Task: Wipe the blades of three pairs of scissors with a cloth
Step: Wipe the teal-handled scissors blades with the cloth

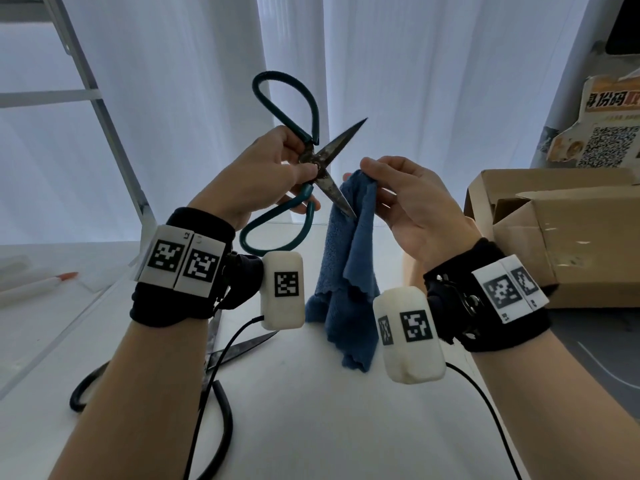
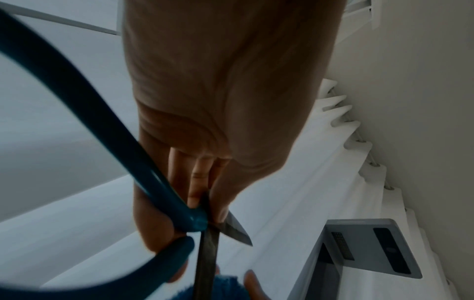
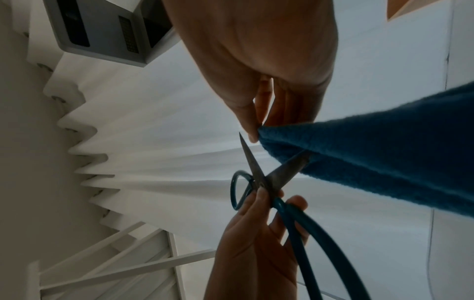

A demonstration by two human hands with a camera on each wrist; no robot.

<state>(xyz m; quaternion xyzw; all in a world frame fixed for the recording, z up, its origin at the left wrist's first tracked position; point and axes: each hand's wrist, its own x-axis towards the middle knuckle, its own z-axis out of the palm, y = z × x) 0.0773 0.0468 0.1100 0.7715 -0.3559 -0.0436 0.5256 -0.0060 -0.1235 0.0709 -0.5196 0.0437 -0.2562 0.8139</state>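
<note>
My left hand (image 1: 273, 174) grips a pair of teal-handled scissors (image 1: 313, 157) at the pivot, held up above the table with the rusty blades spread wide. One blade points up to the right; the other (image 1: 337, 197) slants down against the blue cloth (image 1: 349, 258). My right hand (image 1: 398, 192) pinches the top corner of that cloth, which hangs down to the table. The left wrist view shows the teal handle (image 2: 102, 130) and the blades (image 2: 237, 228). The right wrist view shows the cloth (image 3: 372, 160) lying over one blade of the scissors (image 3: 266, 178). A black-handled pair (image 1: 221, 355) lies on the table under my left forearm.
An open cardboard box (image 1: 561, 223) stands at the right. At the left edge lies a white pen with an orange tip (image 1: 45, 282). A white metal frame (image 1: 104, 119) and curtains rise behind. Cables (image 1: 221, 355) trail from the wrist cameras across the white table (image 1: 311, 427).
</note>
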